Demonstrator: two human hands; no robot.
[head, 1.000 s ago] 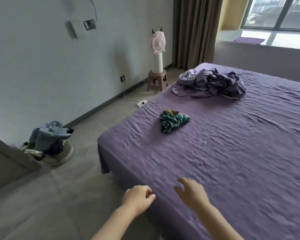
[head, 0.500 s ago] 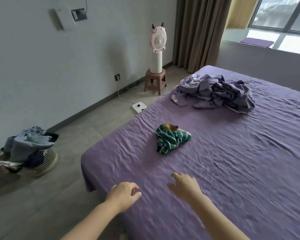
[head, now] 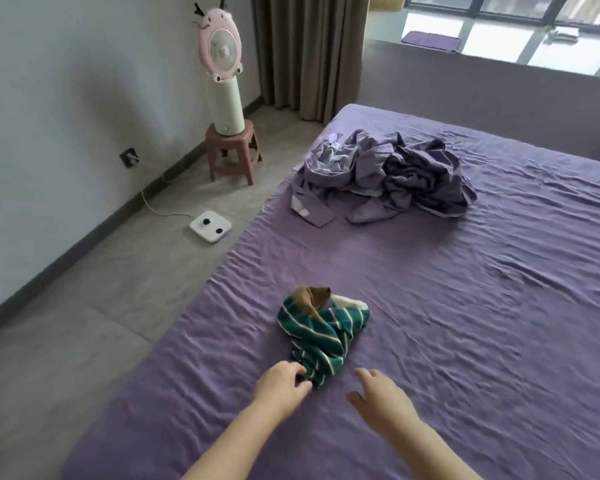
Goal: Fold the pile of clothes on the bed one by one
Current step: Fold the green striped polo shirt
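A small crumpled garment (head: 323,334), green with white stripes and a brown and white part at its far end, lies on the purple bed (head: 465,323) near the left edge. My left hand (head: 284,384) pinches the near corner of this garment with curled fingers. To its right, my right hand (head: 378,393) hovers just above the sheet with relaxed, spread fingers and holds nothing. A pile of purple crumpled clothes (head: 388,174) lies farther back on the bed.
A pink fan (head: 222,71) stands on a small brown stool (head: 232,150) by the wall. A white scale (head: 210,226) lies on the grey floor beside the bed. Curtains (head: 309,50) hang at the back; a window ledge runs behind the bed.
I have moved closer to the bed. Both hands went forward to the striped garment, and my left hand has taken hold of its near corner. The laundry basket has left the view.
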